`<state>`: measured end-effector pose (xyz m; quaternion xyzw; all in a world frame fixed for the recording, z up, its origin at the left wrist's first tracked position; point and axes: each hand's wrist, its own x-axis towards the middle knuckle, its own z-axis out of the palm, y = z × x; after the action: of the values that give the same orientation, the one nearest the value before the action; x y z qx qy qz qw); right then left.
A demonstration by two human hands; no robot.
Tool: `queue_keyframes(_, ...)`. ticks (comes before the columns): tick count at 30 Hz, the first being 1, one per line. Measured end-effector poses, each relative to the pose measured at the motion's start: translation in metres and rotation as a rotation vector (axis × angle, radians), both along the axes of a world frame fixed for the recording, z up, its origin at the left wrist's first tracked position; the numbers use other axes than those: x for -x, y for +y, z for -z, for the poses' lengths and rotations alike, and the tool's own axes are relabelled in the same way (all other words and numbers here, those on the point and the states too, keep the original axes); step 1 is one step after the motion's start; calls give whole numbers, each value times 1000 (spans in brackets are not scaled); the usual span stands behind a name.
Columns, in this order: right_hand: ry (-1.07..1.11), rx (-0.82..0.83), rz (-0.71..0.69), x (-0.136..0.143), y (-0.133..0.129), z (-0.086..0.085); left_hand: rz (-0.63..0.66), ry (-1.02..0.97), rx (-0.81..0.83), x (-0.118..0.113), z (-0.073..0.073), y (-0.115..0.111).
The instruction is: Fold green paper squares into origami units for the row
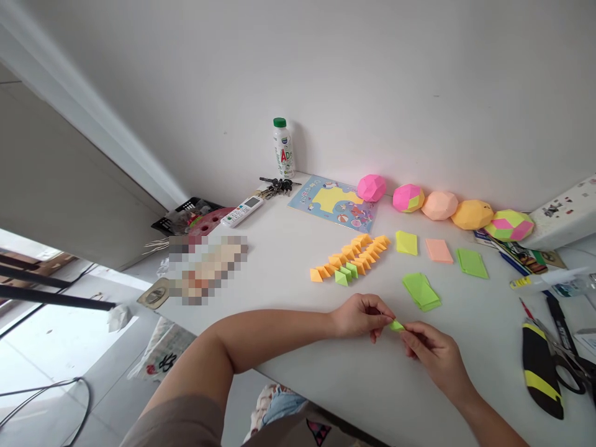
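Between my two hands, low over the white table, is a small folded green paper (396, 325). My left hand (362, 316) pinches its left end, and my right hand (431, 352) pinches its right end. Just behind them lies a loose stack of green paper sheets (421, 292). Folded orange paper pieces (350, 253) stand in rows left of the stack, with a few folded green pieces (345, 273) in front. Yellow (406, 243), pink (439, 251) and green sheets (472, 263) lie farther back.
Faceted paper balls (441, 205) line the wall. A bottle (284, 149), keys (278, 186), a remote (243, 211) and a blue picture card (333, 202) are at the back. Scissors (572, 366) and a black-yellow cutter (541, 370) lie at the right.
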<state>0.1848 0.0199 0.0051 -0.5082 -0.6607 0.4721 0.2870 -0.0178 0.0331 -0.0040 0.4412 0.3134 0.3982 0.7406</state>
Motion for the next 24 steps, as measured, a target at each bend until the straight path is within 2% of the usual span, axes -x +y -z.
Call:
queue_keyframes(4,5,29,35,-1,1,-1,-24,49,-60,-3,5,-3)
queue_keyframes(6,27,45,73,-1,2,-2,-58,130,-158,-4,6,-7)
queue_keyframes(7,43,53,102,-2,3,-2,-88,198,-254,-4,6,-10)
queue_keyframes(9,74,52,169,-2,5,-4,-94,379,-558,-4,5,-14)
queue_keyframes(12,104,48,228,-2,7,-6,103,648,-1061,-2,4,-21)
queue_keyframes(14,111,52,233,-1,7,-6,246,804,-1277,-1,4,-25)
queue_keyframes(18,122,68,227,2,7,-6,343,993,-1403,3,1,-31)
queue_keyframes(24,86,35,169,8,13,-13,395,1032,-1412,6,-7,-32)
